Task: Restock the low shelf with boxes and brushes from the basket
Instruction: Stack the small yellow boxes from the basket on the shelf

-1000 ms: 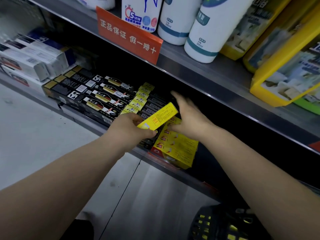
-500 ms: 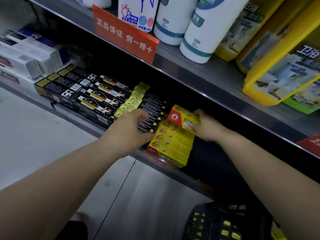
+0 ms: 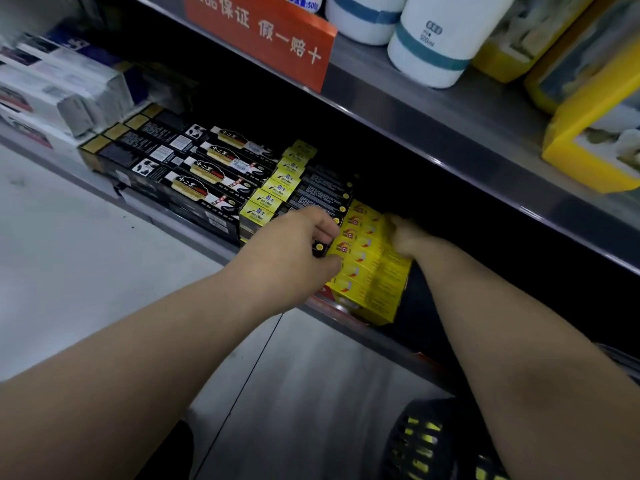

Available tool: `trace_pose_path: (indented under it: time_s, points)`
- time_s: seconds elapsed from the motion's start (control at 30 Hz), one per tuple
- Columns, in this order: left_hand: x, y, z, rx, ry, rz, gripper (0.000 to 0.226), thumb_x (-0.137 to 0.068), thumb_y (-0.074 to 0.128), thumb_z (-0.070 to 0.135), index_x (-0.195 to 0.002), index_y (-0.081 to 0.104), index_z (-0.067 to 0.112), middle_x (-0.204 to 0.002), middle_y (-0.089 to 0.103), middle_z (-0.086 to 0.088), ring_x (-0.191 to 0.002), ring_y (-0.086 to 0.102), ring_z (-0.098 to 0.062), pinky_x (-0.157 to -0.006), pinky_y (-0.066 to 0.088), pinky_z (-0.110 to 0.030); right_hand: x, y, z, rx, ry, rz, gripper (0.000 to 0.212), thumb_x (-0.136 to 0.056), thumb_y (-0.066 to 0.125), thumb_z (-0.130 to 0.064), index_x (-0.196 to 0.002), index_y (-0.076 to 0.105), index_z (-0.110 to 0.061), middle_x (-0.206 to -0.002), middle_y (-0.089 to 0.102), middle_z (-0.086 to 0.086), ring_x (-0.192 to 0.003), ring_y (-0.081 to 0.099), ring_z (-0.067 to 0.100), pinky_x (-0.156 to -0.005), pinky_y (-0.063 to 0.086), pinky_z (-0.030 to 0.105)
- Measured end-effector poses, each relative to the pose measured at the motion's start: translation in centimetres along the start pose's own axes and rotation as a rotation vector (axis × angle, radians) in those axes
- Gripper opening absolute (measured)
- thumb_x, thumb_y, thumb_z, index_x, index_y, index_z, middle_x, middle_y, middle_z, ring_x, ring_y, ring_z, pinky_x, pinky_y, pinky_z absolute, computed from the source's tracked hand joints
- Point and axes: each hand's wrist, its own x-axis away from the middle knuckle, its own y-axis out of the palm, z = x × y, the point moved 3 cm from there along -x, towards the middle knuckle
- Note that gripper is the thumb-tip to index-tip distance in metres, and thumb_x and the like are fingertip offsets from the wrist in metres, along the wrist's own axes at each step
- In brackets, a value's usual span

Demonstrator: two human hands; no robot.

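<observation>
A stack of yellow boxes (image 3: 367, 271) sits at the front of the low shelf (image 3: 388, 344), right of a row of black boxes with yellow ends (image 3: 322, 192). My right hand (image 3: 405, 235) is blurred and lies curled on the far end of the top yellow box. At the seam between the two stacks, my left hand (image 3: 294, 244) pinches the near end of a black box (image 3: 319, 247) with thumb and fingers. The black basket (image 3: 412, 445) stands on the floor at the bottom right, partly hidden by my right forearm, with yellow items showing through its mesh.
More black boxes (image 3: 194, 174) and white boxes (image 3: 59, 95) fill the shelf to the left. The upper shelf (image 3: 450, 133) overhangs closely, carrying white bottles (image 3: 436, 43), yellow packs (image 3: 595, 126) and an orange sign (image 3: 263, 36). Grey floor tiles (image 3: 86, 258) lie below.
My right hand has lowered the yellow box it held onto the top of the yellow stack. My left hand slid right to the end of a black box. The view moved closer.
</observation>
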Motion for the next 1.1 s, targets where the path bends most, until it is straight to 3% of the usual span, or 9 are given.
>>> trace_pose_path:
  time_s: [0.13,0.23,0.33,0.57,0.67,0.8,0.9,0.97,1.1]
  points:
    - [0.2,0.6,1.3,-0.003,0.037,-0.004,0.026,-0.085,0.062,0.022,-0.11,0.057,0.026,-0.104,0.058,0.014,-0.094,0.056,-0.004,-0.075,0.045,-0.016,2.0,-1.5,-0.2,0.148,-0.001,-0.089,0.068,-0.094,0.046,-0.011,-0.151,0.009,-0.019,-0.155,0.019,0.015,-0.138,0.03,0.031,-0.111,0.031,0.037]
    - [0.8,1.4,2.7,0.021,0.063,-0.042,0.022,-0.085,0.062,0.02,-0.106,0.058,0.026,-0.104,0.059,0.013,-0.094,0.058,-0.005,-0.075,0.048,-0.019,5.9,-4.0,-2.2,0.206,-0.107,-0.093,0.049,-0.093,0.052,-0.016,-0.139,0.039,-0.004,-0.139,0.046,0.017,-0.123,0.049,0.029,-0.095,0.041,0.028]
    - [2.0,2.3,4.6,0.021,0.125,-0.079,0.019,-0.085,0.062,0.02,-0.102,0.057,0.028,-0.102,0.061,0.013,-0.097,0.056,-0.002,-0.08,0.045,-0.019,12.0,-6.9,-3.6,0.196,-0.207,-0.012,0.048,-0.091,0.057,-0.025,-0.136,0.044,-0.011,-0.137,0.048,0.011,-0.121,0.049,0.025,-0.092,0.04,0.026]
    - [5.9,7.6,12.2,-0.075,0.434,-0.152,0.015,-0.082,0.063,0.025,-0.097,0.062,0.027,-0.097,0.063,0.015,-0.092,0.056,0.001,-0.08,0.041,-0.013,28.3,-10.3,3.0,-0.253,-0.34,0.283,0.018,-0.082,0.065,-0.014,-0.097,0.064,-0.025,-0.1,0.064,-0.006,-0.091,0.059,0.011,-0.08,0.048,0.025]
    - [7.9,11.2,14.7,-0.175,0.587,-0.231,0.016,-0.083,0.062,0.028,-0.098,0.062,0.027,-0.099,0.064,0.014,-0.094,0.056,0.0,-0.081,0.041,-0.015,33.4,-9.3,8.8,-0.408,-0.263,0.337,0.022,-0.081,0.068,-0.008,-0.088,0.063,-0.028,-0.087,0.065,-0.011,-0.076,0.058,0.005,-0.068,0.045,0.015]
    - [10.7,16.8,17.2,-0.258,0.715,-0.422,0.015,-0.086,0.06,0.029,-0.101,0.061,0.027,-0.102,0.063,0.013,-0.097,0.051,-0.002,-0.079,0.038,-0.015,37.6,-3.9,18.0,-0.363,-0.074,0.257,0.022,-0.082,0.067,-0.006,-0.088,0.061,-0.026,-0.078,0.061,-0.012,-0.07,0.055,0.006,-0.061,0.04,0.009]
    - [12.4,20.5,18.0,-0.281,0.703,-0.524,0.016,-0.087,0.057,0.029,-0.103,0.06,0.026,-0.104,0.063,0.013,-0.098,0.055,-0.004,-0.088,0.044,-0.028,39.9,1.5,25.6,-0.269,0.148,0.252,0.022,-0.082,0.068,-0.013,-0.1,0.062,-0.023,-0.101,0.058,-0.001,-0.091,0.055,0.014,-0.073,0.038,0.016]
    - [13.1,22.3,17.9,-0.274,0.663,-0.549,0.015,-0.088,0.056,0.028,-0.102,0.06,0.027,-0.102,0.063,0.014,-0.098,0.056,-0.004,-0.087,0.045,-0.031,40.9,4.6,29.6,-0.167,0.289,0.148,0.041,-0.079,0.072,-0.022,-0.116,0.054,-0.022,-0.119,0.049,0.003,-0.11,0.051,0.02,-0.088,0.04,0.024]
    - [13.6,24.4,16.9,-0.25,0.559,-0.616,0.011,-0.086,0.057,0.027,-0.096,0.061,0.029,-0.095,0.063,0.016,-0.093,0.057,-0.003,-0.085,0.048,-0.033,41.0,7.0,32.4,-0.167,0.379,0.03,0.054,-0.073,0.076,-0.039,-0.109,0.039,-0.023,-0.118,0.046,0.002,-0.098,0.053,0.018,-0.079,0.045,0.03]
